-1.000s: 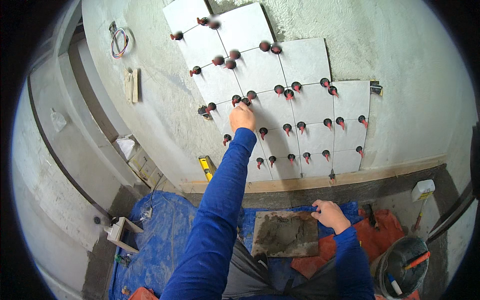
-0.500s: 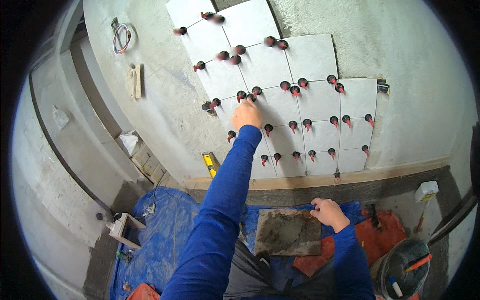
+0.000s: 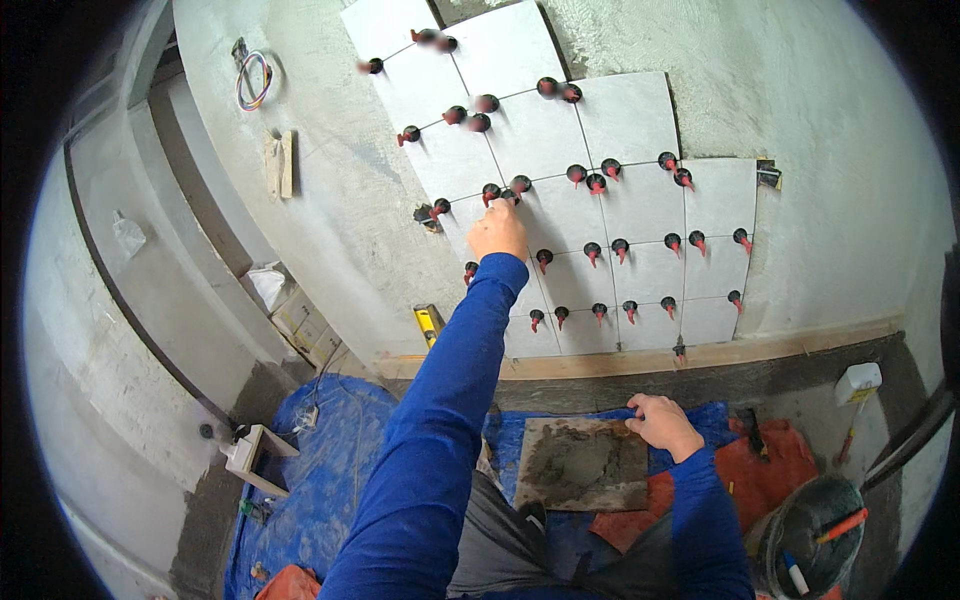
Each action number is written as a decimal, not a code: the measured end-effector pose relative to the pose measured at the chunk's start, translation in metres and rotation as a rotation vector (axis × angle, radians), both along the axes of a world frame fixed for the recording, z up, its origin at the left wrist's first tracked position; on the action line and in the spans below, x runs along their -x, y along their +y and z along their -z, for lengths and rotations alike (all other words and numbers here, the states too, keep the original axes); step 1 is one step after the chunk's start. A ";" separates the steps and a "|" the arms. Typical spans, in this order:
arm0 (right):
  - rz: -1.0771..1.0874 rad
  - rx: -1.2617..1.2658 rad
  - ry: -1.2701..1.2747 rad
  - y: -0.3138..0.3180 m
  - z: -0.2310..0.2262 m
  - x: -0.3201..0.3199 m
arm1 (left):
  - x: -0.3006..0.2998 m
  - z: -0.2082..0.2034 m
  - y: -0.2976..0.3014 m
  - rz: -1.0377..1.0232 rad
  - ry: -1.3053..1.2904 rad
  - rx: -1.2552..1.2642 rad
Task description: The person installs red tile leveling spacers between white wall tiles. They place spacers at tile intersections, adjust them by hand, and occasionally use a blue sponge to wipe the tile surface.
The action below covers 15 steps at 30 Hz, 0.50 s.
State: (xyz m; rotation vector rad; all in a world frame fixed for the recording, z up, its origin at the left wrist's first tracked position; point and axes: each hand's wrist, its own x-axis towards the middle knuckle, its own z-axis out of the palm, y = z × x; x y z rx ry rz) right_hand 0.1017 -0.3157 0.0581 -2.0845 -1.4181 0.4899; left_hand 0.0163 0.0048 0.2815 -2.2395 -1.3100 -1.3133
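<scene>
At 12 o'clock, the left hand [image 3: 498, 232] has its grip bunched closed, apparently on the hidden handle of a round black plastic tile clip [image 3: 510, 197] on a joint between pale grey square tiles [image 3: 634, 115]. Two neighbouring black-and-red clips [image 3: 491, 193] crowd it at 10 and 1 o'clock, so a narrow fingertip pinch looks best, with any turning kept square to the tile faces and knuckles clear of the neighbours. Moderate, even pressure should suit. At 4 o'clock, the right hand [image 3: 665, 425] curls loosely near a smeared, square grey slab [image 3: 630, 490]; I cannot tell whether it holds anything.
</scene>
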 end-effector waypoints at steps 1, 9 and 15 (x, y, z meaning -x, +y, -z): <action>-0.018 0.003 -0.003 0.000 0.000 0.001 | -0.003 0.001 0.004 -0.009 -0.024 0.050; 0.019 0.000 -0.005 -0.010 0.003 -0.004 | -0.009 -0.002 0.046 0.569 -0.634 0.770; 0.043 0.009 0.017 -0.014 0.003 -0.009 | 0.000 0.000 0.004 0.661 -0.962 0.868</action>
